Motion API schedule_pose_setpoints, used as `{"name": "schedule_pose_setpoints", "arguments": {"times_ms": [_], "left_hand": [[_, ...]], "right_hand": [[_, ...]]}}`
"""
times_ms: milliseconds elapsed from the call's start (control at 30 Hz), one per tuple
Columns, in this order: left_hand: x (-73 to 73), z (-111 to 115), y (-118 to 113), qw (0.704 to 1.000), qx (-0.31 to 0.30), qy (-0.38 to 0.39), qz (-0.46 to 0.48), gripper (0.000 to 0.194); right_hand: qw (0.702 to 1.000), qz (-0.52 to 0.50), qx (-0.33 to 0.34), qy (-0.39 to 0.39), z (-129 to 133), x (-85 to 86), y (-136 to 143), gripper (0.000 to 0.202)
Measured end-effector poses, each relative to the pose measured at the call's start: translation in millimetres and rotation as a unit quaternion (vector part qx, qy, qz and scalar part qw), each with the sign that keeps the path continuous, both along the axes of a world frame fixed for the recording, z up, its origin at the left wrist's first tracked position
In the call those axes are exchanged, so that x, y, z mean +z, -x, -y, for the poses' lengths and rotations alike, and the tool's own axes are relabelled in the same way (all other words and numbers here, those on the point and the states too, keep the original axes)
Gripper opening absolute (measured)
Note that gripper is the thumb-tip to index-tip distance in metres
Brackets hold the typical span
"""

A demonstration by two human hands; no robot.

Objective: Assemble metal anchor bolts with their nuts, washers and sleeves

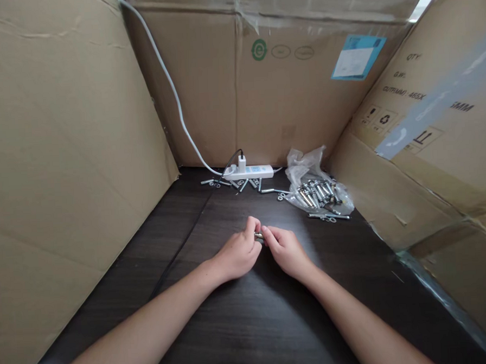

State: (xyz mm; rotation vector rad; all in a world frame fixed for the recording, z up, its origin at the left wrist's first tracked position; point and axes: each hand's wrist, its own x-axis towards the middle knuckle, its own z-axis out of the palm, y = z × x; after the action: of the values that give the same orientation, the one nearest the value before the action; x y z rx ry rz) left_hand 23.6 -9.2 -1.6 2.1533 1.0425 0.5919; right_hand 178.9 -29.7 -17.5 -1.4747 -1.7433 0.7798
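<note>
Low over the middle of the dark table, my two hands meet around a small metal expansion bolt (258,235). Its shiny shaft shows only in the gap between them. My left hand (237,254) is closed around one end, with the index finger bent over the top. From the other side, my right hand (286,249) pinches the bolt's other end between thumb and fingers. Most of the bolt is covered by fingers, so I cannot tell which parts are on it.
A clear plastic bag (305,161) with many expansion bolts (317,193) lies at the back right. Loose bolts and washers (243,186) lie before a white power strip (261,172). A black cable (189,235) crosses the table's left. Cardboard walls (198,97) enclose the back and sides.
</note>
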Motion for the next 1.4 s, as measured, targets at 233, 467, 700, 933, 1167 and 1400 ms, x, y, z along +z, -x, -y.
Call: {"name": "schedule_pose_setpoints", "arguments": {"times_ms": [233,467,700,933,1167,1400], "left_hand": [[-1.4,-2.8,1.7,0.999,-0.025,-0.022,-0.034,0.020],[-4.5,-3.7,0.8,0.999,-0.031,-0.027,-0.025,0.016],[4.1,-0.5,0.4,0.999,-0.021,-0.026,-0.022,0.013],[2.2,-1.9,1.4,0.999,-0.030,-0.028,-0.018,0.021],[1.7,-1.7,0.3,0.999,-0.027,-0.028,0.009,0.020],[1.2,-3.2,-0.7,0.998,0.003,-0.050,0.042,0.014]], "right_hand": [[1.000,0.016,-0.014,0.001,-0.4,-0.6,-0.8,0.041],[0.999,-0.022,-0.040,-0.022,-2.3,0.5,-1.8,0.038],[0.998,-0.047,-0.041,-0.006,-4.5,3.3,-4.2,0.041],[0.998,-0.031,-0.047,-0.011,-4.5,1.5,-4.4,0.042],[0.996,-0.032,-0.086,-0.022,-5.7,3.4,-6.7,0.041],[0.994,-0.049,-0.097,-0.029,-5.3,4.4,-6.9,0.041]]}}
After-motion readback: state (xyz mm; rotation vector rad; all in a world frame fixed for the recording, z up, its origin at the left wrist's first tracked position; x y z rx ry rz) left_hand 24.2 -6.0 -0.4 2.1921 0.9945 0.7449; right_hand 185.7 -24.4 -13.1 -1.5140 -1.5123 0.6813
